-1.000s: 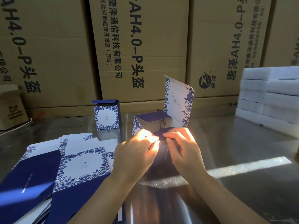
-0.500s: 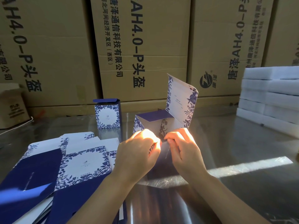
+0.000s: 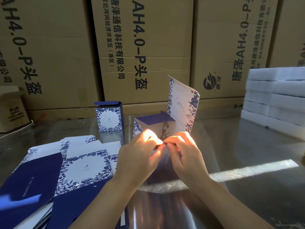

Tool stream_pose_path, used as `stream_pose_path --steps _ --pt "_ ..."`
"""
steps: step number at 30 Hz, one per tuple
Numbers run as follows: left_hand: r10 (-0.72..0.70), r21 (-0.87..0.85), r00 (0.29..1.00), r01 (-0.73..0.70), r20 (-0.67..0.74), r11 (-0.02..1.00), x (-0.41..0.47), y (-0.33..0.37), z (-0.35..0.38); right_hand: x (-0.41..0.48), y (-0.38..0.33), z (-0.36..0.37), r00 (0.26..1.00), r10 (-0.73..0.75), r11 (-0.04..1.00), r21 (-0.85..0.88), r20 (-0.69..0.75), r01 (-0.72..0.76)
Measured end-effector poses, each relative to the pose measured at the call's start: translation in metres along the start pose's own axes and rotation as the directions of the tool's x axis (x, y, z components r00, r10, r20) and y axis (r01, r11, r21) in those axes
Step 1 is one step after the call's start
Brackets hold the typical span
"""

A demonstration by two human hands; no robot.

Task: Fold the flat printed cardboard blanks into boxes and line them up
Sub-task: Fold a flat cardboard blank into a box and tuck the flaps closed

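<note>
— What have the hands got right now?

— I see both of them pinched together at the near top edge of the half-folded box (image 3: 165,128). My left hand (image 3: 138,156) is curled in, fingertips pressed on a small flap at the rim; my right hand (image 3: 184,156) meets it from the other side, fingers bent and closed on the same edge. The two sets of fingertips are touching or nearly so; strong sunlight washes out the spot, so I cannot tell exactly which flap each one grips.

— And the box itself?

— It stands on the counter (image 3: 247,146) directly in front of me, dark blue on the near face, white with blue leaf print on the sides. Its tall lid panel (image 3: 181,103) sticks up at the far right, tilted slightly, and a blue flap folds inward across the far side of the opening.

— Anything around it?

— To the left, a spread of flat blanks (image 3: 66,167) lies overlapping on the counter, just beside my left wrist. Farther back and left, one finished box (image 3: 109,118) stands upright, apart from the one I'm working. On the right edge, white foam slabs (image 3: 277,96) are stacked. Big brown shipping cartons (image 3: 148,47) with printed lettering wall off the back.
</note>
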State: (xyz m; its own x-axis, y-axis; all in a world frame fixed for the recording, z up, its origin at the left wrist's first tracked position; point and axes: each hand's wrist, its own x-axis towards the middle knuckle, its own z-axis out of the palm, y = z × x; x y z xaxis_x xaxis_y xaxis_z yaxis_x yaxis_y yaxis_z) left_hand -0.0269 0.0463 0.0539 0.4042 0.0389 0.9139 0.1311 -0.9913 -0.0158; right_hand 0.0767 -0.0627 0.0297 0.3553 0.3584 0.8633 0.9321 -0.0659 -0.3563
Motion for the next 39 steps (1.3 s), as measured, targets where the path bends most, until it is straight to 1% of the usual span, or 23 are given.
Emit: stream_pose_path --steps 4,9,17,21,25,29,35,39 --pt "0.006 -0.034 1.000 -0.006 0.001 0.999 0.001 0.000 -0.001 -0.001 -0.002 0.000 1.000 -0.001 1.000 0.012 -0.021 0.001" --pt "0.014 -0.023 1.000 -0.014 0.022 1.000 0.000 -0.001 -0.003 -0.001 -0.002 0.000 0.996 -0.039 0.999 -0.003 -0.074 0.039" --pt "0.031 -0.053 1.000 -0.031 0.003 0.998 -0.001 0.001 0.000 -0.001 -0.003 0.000 1.000 -0.011 1.000 -0.014 -0.026 0.010" --pt "0.028 -0.060 1.000 -0.027 0.012 0.998 -0.001 -0.001 -0.003 -0.001 -0.002 -0.001 0.998 -0.035 0.998 -0.050 -0.055 0.032" --pt "0.023 -0.023 0.999 -0.023 0.030 0.999 0.002 -0.002 -0.005 0.000 0.000 -0.003 0.995 -0.053 0.994 -0.098 -0.087 0.044" --pt "0.026 -0.048 0.999 -0.025 0.032 0.999 0.002 -0.004 -0.008 0.002 0.004 -0.007 0.987 -0.116 0.979 -0.179 -0.115 0.094" --pt "0.033 -0.034 0.998 -0.031 0.054 0.999 0.003 -0.007 -0.011 0.005 0.006 -0.012 0.986 -0.138 0.963 -0.245 -0.099 0.110" --pt "0.047 -0.037 0.998 -0.045 0.053 0.998 0.002 -0.008 -0.010 0.007 0.003 -0.013 0.992 -0.119 0.956 -0.275 -0.047 0.101"
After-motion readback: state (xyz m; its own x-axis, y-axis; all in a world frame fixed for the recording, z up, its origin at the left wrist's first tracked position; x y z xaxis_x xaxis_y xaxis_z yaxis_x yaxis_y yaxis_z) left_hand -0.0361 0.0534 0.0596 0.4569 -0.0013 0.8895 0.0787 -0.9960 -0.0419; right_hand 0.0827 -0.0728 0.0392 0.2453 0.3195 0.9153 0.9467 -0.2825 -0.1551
